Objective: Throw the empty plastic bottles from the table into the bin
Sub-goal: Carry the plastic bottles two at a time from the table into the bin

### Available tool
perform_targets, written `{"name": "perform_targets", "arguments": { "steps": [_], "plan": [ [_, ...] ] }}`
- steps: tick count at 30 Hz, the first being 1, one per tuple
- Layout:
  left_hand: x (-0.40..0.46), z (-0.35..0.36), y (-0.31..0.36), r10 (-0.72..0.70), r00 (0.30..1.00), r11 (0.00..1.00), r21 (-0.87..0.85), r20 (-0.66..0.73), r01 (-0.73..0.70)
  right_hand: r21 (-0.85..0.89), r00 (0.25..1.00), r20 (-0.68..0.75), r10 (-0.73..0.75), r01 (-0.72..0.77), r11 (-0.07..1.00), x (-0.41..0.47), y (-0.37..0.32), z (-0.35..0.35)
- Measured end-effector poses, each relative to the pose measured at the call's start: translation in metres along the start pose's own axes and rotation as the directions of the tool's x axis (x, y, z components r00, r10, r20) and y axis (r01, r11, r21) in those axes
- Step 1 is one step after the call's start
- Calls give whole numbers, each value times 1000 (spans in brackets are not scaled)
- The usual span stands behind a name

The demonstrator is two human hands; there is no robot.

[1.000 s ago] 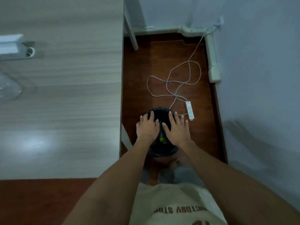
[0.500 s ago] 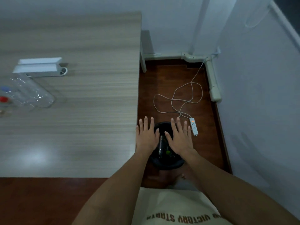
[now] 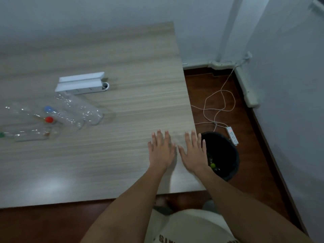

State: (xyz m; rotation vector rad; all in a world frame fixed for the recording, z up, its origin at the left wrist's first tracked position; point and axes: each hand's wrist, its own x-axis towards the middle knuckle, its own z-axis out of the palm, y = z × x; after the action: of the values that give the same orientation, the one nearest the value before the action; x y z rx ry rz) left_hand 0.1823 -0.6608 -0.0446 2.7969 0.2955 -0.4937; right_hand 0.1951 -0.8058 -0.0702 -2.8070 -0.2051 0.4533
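Both hands were empty at this moment: the left hand (image 3: 162,151) and the right hand (image 3: 193,153) were held flat, palms down and fingers spread, side by side near the right edge of the tabletop (image 3: 122,155), grasping nothing. Just to their right, on the dark wooden floor at lower right of centre, stood the black bin (image 3: 226,155), and inside it a green cap (image 3: 212,165) and some clear plastic showed (at least one bottle seemed to be in there already, though the dark interior hid how many). Most of the work looked to remain. At the left of the frame a cluster of empty plastic bottles lay on their sides on the tabletop, well apart from the hands: a clear bottle (image 3: 82,109) nearest the centre, a blue-capped bottle (image 3: 63,116) touching it, a red-capped bottle (image 3: 26,113) and, lower down at the left edge, another bottle (image 3: 31,135) with a green cap partly cut off by the frame. Blur made the exact count uncertain, perhaps four or five. A white box-like object (image 3: 80,83) lay just above the bottles. By my judgement the task was in its early part, with the hands between trips and the next reach due leftward across the tabletop.
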Motion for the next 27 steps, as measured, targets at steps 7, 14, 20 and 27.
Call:
{"name": "perform_targets", "arguments": {
  "steps": [7, 14, 20, 27],
  "plan": [
    [-12, -11, -51, -58, 998, 998, -36, 17, 58, 42, 997, -2, -75, 75, 996, -9, -58, 15],
    [-45, -9, -97, -141, 990, 982, -131, -15, 138, -12, 997, 36, -65, 66, 998, -19, -81, 38],
    [-58, -20, -172, -191, 979, 970, -164, -64, 179, -13, 992, 76, -100, 101, 995, -24, -151, 60],
    [-36, -45, -268, -138, 986, 982, -145, -92, 123, -2, 997, 35, -73, 73, 997, -7, -250, 81]
  ]
}}
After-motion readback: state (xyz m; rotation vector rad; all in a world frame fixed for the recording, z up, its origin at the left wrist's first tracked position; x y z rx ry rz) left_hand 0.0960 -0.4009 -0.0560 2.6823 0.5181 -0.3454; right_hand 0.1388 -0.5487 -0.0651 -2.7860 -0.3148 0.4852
